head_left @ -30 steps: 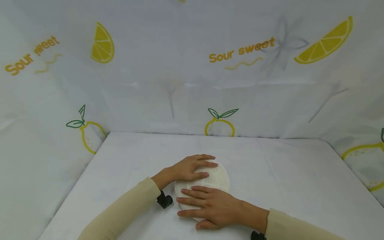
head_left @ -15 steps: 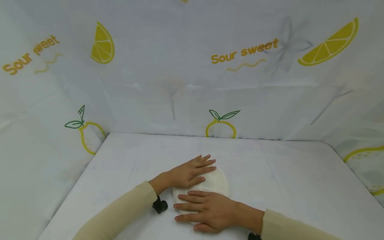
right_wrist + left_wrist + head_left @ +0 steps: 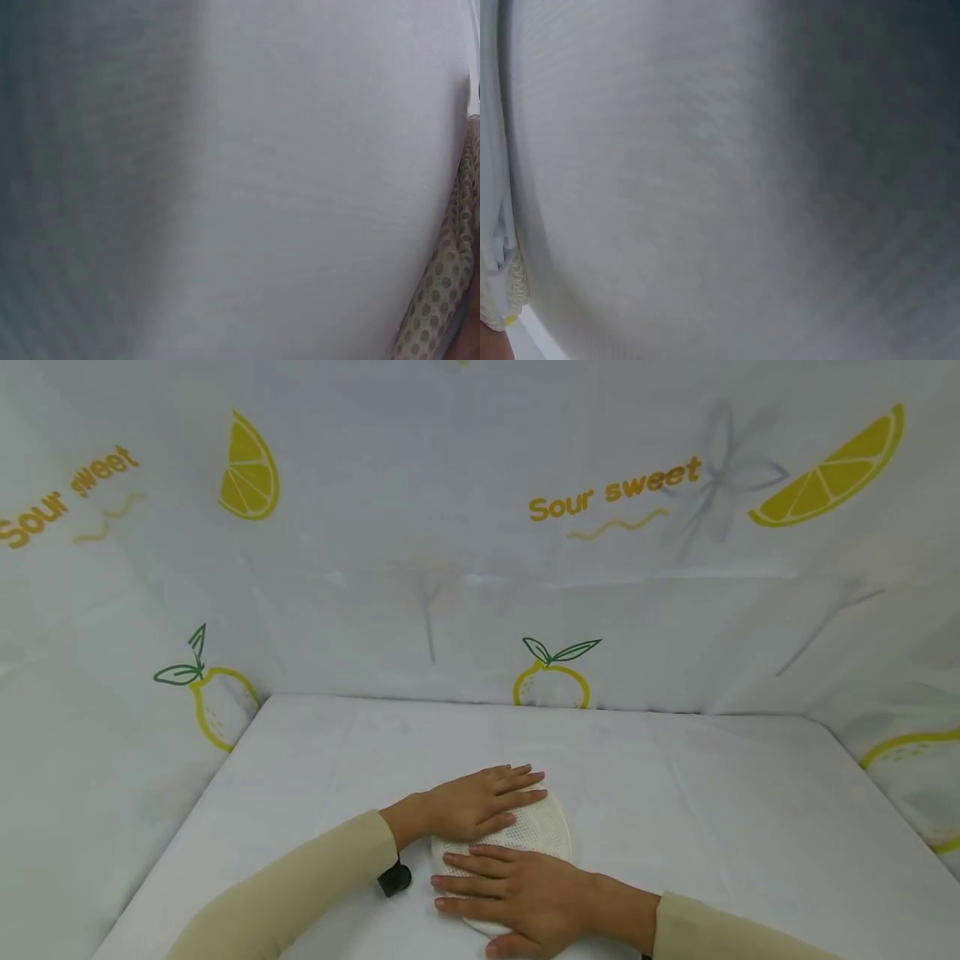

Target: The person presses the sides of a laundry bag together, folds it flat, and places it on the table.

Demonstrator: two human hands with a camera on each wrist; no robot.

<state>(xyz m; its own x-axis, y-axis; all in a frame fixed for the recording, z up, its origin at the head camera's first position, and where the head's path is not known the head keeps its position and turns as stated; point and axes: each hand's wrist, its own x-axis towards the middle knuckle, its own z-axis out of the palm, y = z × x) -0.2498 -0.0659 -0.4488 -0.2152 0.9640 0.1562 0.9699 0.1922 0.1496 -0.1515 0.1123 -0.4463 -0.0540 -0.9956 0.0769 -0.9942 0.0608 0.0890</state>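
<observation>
A round, flat, cream-white mesh laundry bag (image 3: 542, 828) lies on the white tabletop, low in the middle of the head view. My left hand (image 3: 476, 802) rests on its far left part with fingers straight, pointing right. Nearer me, my right hand (image 3: 532, 893) lies across its front part, fingers spread toward the left. A strip of mesh shows between the two hands; the rest is under them. In the right wrist view the bag's holed mesh edge (image 3: 435, 300) runs along the lower right. The left wrist view catches only a textured cream rim (image 3: 516, 285) at its left edge.
The white table (image 3: 720, 810) reaches back to a white curtain (image 3: 360, 568) printed with lemons and "Sour sweet" lettering, which also hangs at both sides. A small black wrist camera (image 3: 395, 880) sits under the left cuff. Blurred pale surfaces fill most of both wrist views.
Both hands and the mesh bag shift slightly toward me. The left hand's fingers lie straighter and flatter than a second ago. The head view also tilts a little.
</observation>
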